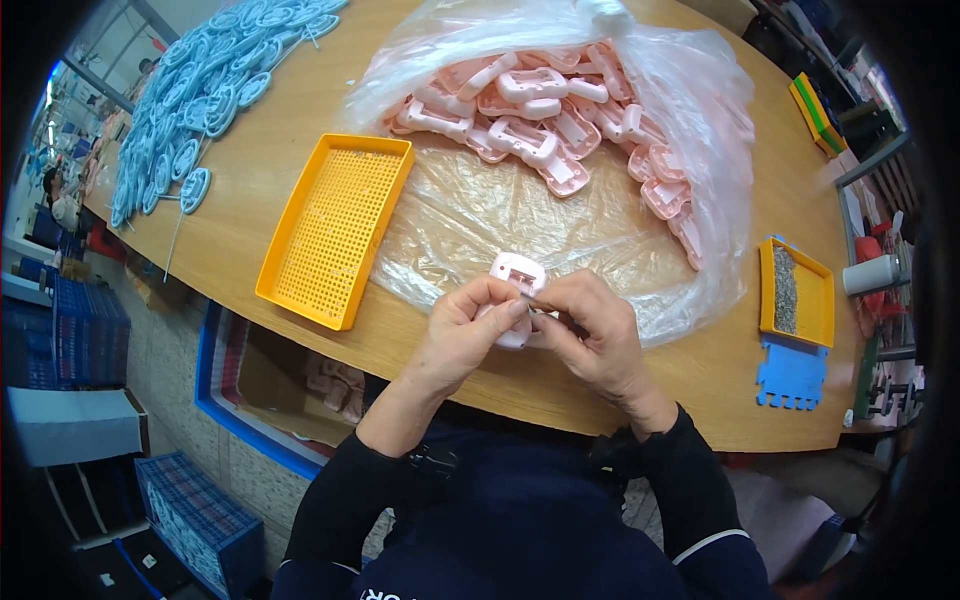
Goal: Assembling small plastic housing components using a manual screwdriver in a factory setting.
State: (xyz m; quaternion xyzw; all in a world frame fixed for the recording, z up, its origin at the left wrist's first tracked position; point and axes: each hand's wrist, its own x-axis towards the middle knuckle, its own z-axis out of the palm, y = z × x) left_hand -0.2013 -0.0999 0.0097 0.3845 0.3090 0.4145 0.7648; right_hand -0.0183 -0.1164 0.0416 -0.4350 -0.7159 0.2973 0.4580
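Observation:
In front of me, at the near edge of the plastic sheet, is a pale pink plastic shell (518,266) with a rectangular opening. My left hand (462,325) and my right hand (597,328) meet over its middle and cover much of it. The thumb and forefinger of each hand are pinched together, fingertips close to touching. Between them shows a tiny dark greyish piece (529,297), too small to name. Beneath the left thumb, the shell's lower end peeks out. Whether the left fingers also grip the shell, I cannot tell.
Beyond my hands, many pink shells (525,135) spill from a clear plastic bag (715,120). A yellow perforated tray (330,230) lies left, near heaped light-blue plastic parts (215,85). On the right, a yellow tray (817,305) with small grey pieces overlaps a blue mat (790,372).

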